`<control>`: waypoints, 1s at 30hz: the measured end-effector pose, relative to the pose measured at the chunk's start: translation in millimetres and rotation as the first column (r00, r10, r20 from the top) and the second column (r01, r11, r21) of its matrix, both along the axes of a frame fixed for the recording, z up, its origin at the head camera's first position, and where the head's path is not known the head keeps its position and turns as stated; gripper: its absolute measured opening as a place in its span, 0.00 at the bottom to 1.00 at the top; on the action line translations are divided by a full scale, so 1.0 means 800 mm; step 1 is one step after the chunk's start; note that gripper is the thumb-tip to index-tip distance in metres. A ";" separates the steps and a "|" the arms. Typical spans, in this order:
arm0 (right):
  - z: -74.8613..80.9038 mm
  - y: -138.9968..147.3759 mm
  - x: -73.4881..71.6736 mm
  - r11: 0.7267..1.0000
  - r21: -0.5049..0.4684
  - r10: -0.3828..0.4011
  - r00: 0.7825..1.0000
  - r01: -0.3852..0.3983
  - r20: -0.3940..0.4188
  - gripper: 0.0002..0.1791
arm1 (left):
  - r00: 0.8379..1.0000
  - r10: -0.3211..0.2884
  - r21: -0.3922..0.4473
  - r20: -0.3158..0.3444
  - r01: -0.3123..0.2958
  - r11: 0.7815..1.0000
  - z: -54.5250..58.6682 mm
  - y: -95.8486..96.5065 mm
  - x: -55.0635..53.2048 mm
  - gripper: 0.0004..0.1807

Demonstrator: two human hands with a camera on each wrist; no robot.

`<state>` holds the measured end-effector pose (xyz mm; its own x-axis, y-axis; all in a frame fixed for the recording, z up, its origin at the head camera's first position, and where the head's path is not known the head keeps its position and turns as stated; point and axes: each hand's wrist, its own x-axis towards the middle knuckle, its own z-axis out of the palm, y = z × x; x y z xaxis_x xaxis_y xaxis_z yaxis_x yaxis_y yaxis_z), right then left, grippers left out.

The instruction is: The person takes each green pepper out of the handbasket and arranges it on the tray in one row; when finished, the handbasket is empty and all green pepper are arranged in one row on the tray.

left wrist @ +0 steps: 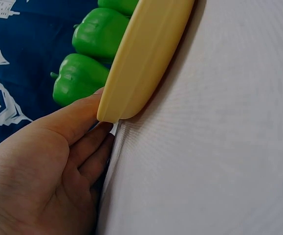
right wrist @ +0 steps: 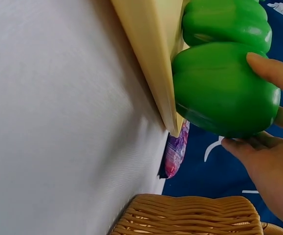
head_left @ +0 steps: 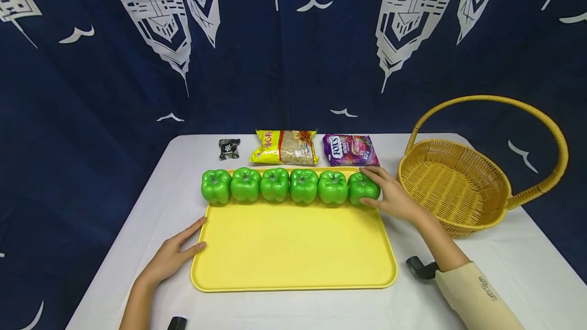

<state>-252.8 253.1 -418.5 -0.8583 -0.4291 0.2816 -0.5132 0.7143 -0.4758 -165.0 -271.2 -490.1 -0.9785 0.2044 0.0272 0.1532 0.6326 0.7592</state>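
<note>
Several glossy green bell peppers (head_left: 275,185) stand in a row along the far edge of a yellow tray (head_left: 293,248). My right hand (head_left: 393,193) has its thumb and fingers around the rightmost bell pepper (head_left: 361,187); in the right wrist view this pepper (right wrist: 219,93) sits at the tray's corner, touching its neighbour. At the tray's left side, my left hand (head_left: 169,254) touches the rim with its thumb and fingertips, fingers fairly straight. The left wrist view has the left hand (left wrist: 48,166) against the tray's edge (left wrist: 141,58), some fingertips hidden there.
A wicker basket (head_left: 497,177) with a tall handle stands right of the tray, close to my right forearm. Behind the tray lie a small black packet (head_left: 229,149), a yellow noodle bag (head_left: 284,147) and a purple Fox's candy bag (head_left: 350,149). A dark patterned cloth hangs behind.
</note>
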 end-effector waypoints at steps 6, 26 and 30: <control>-0.002 0.000 -0.003 1.000 -0.015 0.018 1.000 -0.019 -0.007 0.42 | 1.000 0.005 -0.005 0.002 -0.005 1.000 0.001 0.001 0.001 0.34; -0.009 -0.002 -0.005 0.998 -0.050 0.044 0.999 -0.044 0.001 0.47 | 1.000 0.004 0.008 0.000 -0.004 1.000 0.005 0.002 0.003 0.34; -0.011 -0.002 -0.005 0.997 -0.062 0.043 0.999 -0.043 0.001 0.47 | 1.000 0.001 0.008 0.000 -0.001 1.000 0.005 0.001 0.002 0.34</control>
<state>-256.4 251.4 -427.0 -0.8401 -0.4471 0.3071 -0.5416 0.6609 -0.5194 -163.2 -270.3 -486.1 -0.9787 0.2031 0.0287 0.1524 0.6266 0.7643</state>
